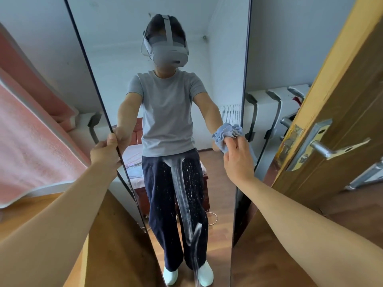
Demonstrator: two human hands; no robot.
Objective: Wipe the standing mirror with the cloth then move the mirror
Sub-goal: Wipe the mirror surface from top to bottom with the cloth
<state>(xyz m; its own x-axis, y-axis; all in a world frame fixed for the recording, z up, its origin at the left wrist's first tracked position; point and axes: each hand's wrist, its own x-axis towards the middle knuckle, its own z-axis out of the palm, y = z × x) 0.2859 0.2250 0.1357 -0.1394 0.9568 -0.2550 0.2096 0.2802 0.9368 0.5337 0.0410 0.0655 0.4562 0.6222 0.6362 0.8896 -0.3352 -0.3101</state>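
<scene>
The tall standing mirror (pixel 116 59) with a thin dark frame fills the middle of the head view and reflects a person in a grey T-shirt. My left hand (pixel 105 152) grips its left edge at about mid-height. My right hand (pixel 238 160) presses a bunched light-blue cloth (pixel 222 139) against the glass close to the right edge. A long wet smear (pixel 182 195) with droplets beside it runs down the lower middle of the glass.
A wooden door (pixel 342 112) with a metal lever handle (pixel 329 150) stands open close on the right. A pink towel (pixel 31 141) hangs at the left. White radiator sections (pixel 269 112) stand behind the mirror against the wall. The floor is wood.
</scene>
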